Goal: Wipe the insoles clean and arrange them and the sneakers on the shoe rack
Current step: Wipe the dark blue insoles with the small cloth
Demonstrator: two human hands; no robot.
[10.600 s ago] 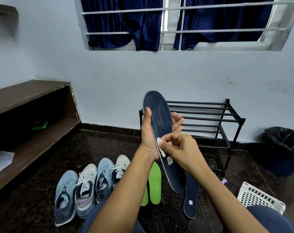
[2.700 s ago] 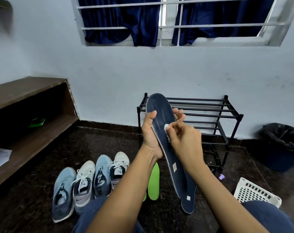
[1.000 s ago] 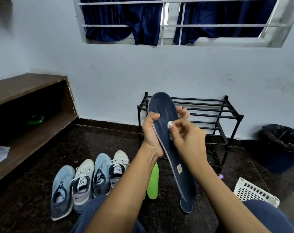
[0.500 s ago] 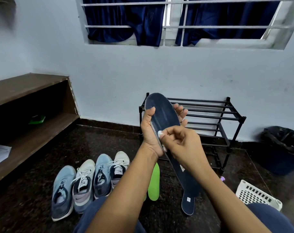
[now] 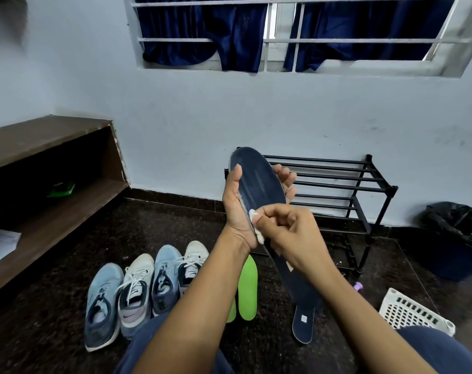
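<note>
- The long dark-navy foam insole (image 5: 256,182) was held upright in front of the black metal-bar shoe rack (image 5: 345,184). It was gripped by the left hand (image 5: 239,211), thumb on the near face, fingers curled behind.
- A small white wad (image 5: 257,225) was pinched in the right hand (image 5: 291,233) and pressed on the insole's middle.
- Within the last second the wad had been drawn down from the forefoot, so wiping was judged unfinished.
- The second navy insole (image 5: 303,325), bright-green insoles (image 5: 248,287) and four sneakers (image 5: 148,287) were seen on the dark floor (image 5: 67,306) before the rack, not yet arranged.
</note>
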